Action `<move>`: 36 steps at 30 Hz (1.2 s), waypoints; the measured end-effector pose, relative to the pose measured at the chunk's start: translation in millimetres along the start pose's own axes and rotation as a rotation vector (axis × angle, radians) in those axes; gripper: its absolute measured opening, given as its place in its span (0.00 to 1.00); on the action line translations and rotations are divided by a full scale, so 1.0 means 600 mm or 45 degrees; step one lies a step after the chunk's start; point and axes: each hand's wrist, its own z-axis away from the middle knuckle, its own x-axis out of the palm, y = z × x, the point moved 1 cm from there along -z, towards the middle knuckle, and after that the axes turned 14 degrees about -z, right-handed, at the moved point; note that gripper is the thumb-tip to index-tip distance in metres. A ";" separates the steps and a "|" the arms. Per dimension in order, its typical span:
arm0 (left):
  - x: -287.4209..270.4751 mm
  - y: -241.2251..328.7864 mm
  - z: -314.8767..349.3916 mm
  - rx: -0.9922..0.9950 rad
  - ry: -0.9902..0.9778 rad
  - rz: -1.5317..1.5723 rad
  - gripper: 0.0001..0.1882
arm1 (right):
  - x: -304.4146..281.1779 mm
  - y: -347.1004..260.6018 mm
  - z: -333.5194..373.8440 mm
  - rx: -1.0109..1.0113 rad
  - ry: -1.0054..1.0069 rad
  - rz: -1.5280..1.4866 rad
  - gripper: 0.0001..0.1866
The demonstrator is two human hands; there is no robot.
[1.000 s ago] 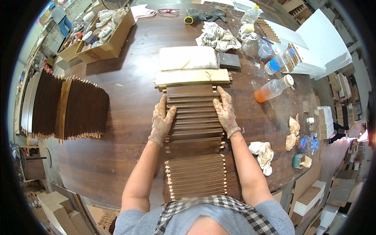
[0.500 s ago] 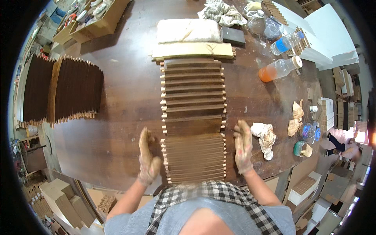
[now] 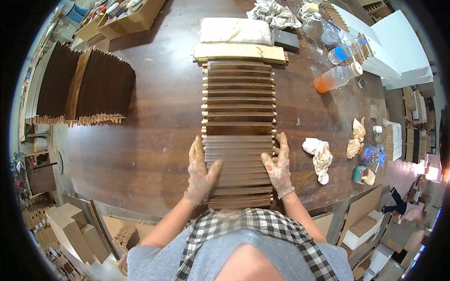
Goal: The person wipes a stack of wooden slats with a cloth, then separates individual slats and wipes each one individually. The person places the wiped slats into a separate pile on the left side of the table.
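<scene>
A row of dark brown wooden slats with pale pegs at their ends runs away from me down the middle of the table. The far slats (image 3: pixel 240 100) lie spaced apart, while the near bunch (image 3: pixel 236 161) is packed close and smeared by motion. Both hands wear stained, pale gloves. My left hand (image 3: pixel 201 171) presses against the bunch's left end, thumb over the top and fingers along the side. At the right end, my right hand (image 3: pixel 278 168) grips in the same way, its fingers partly hidden behind the pegs. The bunch is clasped between them.
On the brown table (image 3: pixel 159 154) a large stack of dark slats (image 3: pixel 101 89) stands at left. A cream board (image 3: pixel 239 51) and a white padded bundle (image 3: pixel 236 31) lie beyond the row. To the right are a bottle of orange liquid (image 3: pixel 330 80) and a crumpled cloth (image 3: pixel 319 157).
Both hands have come inward from beside the row onto the near bunch of slats and clasped its ends. The bunch has blurred with motion. The whole view has shifted slightly.
</scene>
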 end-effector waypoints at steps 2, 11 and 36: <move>-0.005 0.009 -0.025 -0.043 -0.043 -0.050 0.48 | 0.003 0.006 -0.015 -0.028 0.068 0.145 0.42; -0.047 -0.041 0.050 0.115 -0.080 0.184 0.60 | -0.057 -0.006 0.055 -0.083 0.069 -0.069 0.33; 0.009 -0.036 0.140 0.282 0.003 -0.464 0.69 | -0.019 0.012 0.146 -0.268 -0.106 0.333 0.44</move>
